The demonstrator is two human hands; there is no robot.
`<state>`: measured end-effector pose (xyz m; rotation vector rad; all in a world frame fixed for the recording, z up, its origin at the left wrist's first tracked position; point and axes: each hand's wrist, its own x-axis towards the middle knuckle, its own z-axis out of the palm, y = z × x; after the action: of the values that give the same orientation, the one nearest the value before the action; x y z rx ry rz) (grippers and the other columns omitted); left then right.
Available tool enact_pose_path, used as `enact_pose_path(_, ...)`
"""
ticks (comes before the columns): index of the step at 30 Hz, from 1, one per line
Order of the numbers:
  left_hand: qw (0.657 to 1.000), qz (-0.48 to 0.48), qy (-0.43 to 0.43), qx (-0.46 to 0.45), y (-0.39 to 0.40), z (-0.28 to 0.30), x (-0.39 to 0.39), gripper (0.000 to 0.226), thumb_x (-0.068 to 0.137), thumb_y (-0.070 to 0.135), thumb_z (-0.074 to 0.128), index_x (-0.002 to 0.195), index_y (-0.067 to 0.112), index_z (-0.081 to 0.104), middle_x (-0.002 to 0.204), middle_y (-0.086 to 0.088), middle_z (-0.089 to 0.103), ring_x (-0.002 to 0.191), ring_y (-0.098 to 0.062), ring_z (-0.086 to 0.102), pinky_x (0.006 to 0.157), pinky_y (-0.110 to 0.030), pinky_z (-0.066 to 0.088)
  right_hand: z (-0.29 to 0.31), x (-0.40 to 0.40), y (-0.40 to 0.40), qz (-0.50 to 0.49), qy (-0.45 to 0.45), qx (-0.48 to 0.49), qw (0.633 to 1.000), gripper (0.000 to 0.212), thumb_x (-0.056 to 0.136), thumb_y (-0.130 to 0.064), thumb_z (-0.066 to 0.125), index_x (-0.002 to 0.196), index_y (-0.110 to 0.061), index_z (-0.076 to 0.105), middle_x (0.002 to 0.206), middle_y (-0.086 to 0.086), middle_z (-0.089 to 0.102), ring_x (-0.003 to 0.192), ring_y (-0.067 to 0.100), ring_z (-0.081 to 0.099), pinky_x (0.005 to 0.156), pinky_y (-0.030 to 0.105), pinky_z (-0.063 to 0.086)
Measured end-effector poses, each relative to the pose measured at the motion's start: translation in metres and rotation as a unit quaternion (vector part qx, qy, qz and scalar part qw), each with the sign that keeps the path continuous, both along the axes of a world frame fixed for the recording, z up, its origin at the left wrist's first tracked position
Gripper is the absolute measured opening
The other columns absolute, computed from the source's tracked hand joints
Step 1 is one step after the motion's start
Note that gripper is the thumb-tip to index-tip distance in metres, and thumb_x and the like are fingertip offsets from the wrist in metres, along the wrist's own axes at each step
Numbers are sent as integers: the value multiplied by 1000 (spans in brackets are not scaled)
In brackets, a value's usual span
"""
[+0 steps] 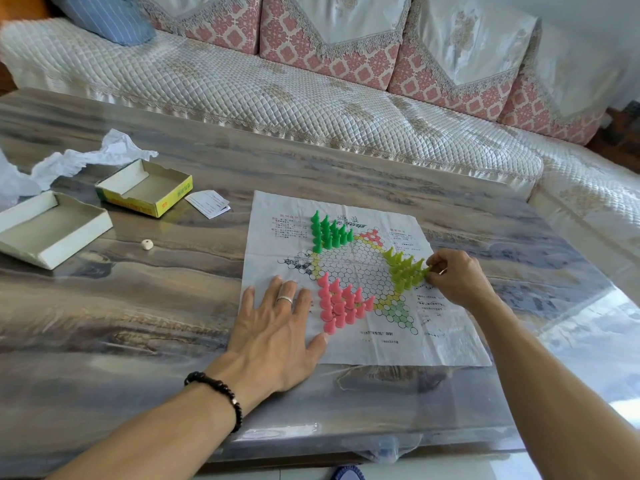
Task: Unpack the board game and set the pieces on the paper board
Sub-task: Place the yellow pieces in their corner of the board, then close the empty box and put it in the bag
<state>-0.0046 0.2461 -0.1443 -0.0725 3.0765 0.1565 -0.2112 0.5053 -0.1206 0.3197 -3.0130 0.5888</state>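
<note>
My left hand (pixel 277 327) is flat, fingers spread, pressing the paper board (pixel 363 282) onto the table (pixel 138 323). My right hand (pixel 457 275) pinches a yellow-green piece (pixel 426 270) at its cluster's outer tip. Pink pieces (pixel 341 303) and green pieces (pixel 329 232) stand on the board.

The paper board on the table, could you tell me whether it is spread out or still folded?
Spread out: the paper board lies flat and creased, with the left hand pressing on its edge.
</note>
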Motion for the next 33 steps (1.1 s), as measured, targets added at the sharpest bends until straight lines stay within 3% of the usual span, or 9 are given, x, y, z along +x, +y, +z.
enact_pose_path(4, 999, -11, -38, -17, -1, 1, -1, 76, 95, 62, 16, 153, 15, 2, 162, -7, -1, 148, -27, -9, 117, -55, 4, 1, -1, -1, -8, -12, -2, 1000, 26, 80, -7, 67, 106, -12, 65, 82, -3, 67, 82, 19, 62, 76, 36, 54)
enact_pose_path(9, 999, -25, -45, 4, -6, -3, -2, 88, 83, 71, -5, 153, 18, -4, 162, -4, -8, 147, -24, -16, 118, -52, -3, 11, -4, 0, -2, -77, -1, 997, 30, 80, 0, 55, 103, -16, 65, 82, -2, 67, 78, 18, 63, 62, 32, 55)
enact_pose_path(12, 999, -26, -4, 35, -8, -9, 2, 99, 69, 72, -13, 153, 20, -2, 162, -2, -4, 147, -22, -15, 118, -50, -4, 18, -11, 3, 2, -123, -19, 992, 38, 81, 9, 40, 104, -7, 66, 89, 5, 68, 81, 21, 66, 75, 41, 58)
enact_pose_path(14, 998, -21, 23, 59, -9, -12, 4, 98, 71, 72, -9, 153, 19, 1, 162, -1, -1, 148, -20, -13, 118, -48, -4, 21, -14, 3, -6, -144, -53, 988, 44, 82, 12, 31, 107, -1, 64, 92, 11, 67, 78, 21, 64, 75, 40, 54)
enact_pose_path(19, 993, -24, 68, 93, -13, -13, 4, 89, 79, 70, 7, 151, 19, 19, 158, -2, 19, 148, -21, 6, 120, -45, 8, 24, -18, -3, 29, -173, -36, 984, 51, 81, 14, 24, 103, -7, 65, 93, 8, 62, 76, 13, 58, 59, 26, 45)
enact_pose_path(23, 991, -26, 110, 77, -16, -21, 2, 76, 85, 66, 26, 141, 16, 41, 147, -5, 40, 141, -25, 30, 112, -50, 29, 19, -24, -1, 48, -170, -9, 984, 53, 75, 14, 27, 88, -16, 70, 98, 23, 66, 79, 26, 59, 64, 36, 45)
enact_pose_path(26, 990, -28, 129, 56, -16, -27, 1, 73, 86, 64, 31, 139, 15, 44, 145, -6, 44, 141, -26, 33, 114, -50, 27, 21, -21, -1, 48, -165, -1, 985, 53, 74, 14, 30, 100, -12, 68, 107, 15, 65, 94, 28, 62, 74, 40, 50)
enact_pose_path(30, 986, -36, 157, 29, -18, -28, 1, 71, 88, 61, 34, 137, 12, 49, 141, -10, 49, 140, -28, 35, 112, -49, 15, 25, -11, -1, 32, -100, 22, 994, 48, 84, 7, 35, 119, -9, 63, 121, 11, 60, 114, 24, 55, 94, 34, 44)
enact_pose_path(33, 986, -28, 159, 30, -20, -25, 4, 70, 88, 61, 33, 136, 13, 50, 141, -10, 50, 140, -28, 34, 113, -54, 13, 34, 0, -7, 37, -29, 17, 999, 26, 91, -7, 42, 98, -18, 64, 106, 6, 62, 100, 21, 56, 81, 29, 45)
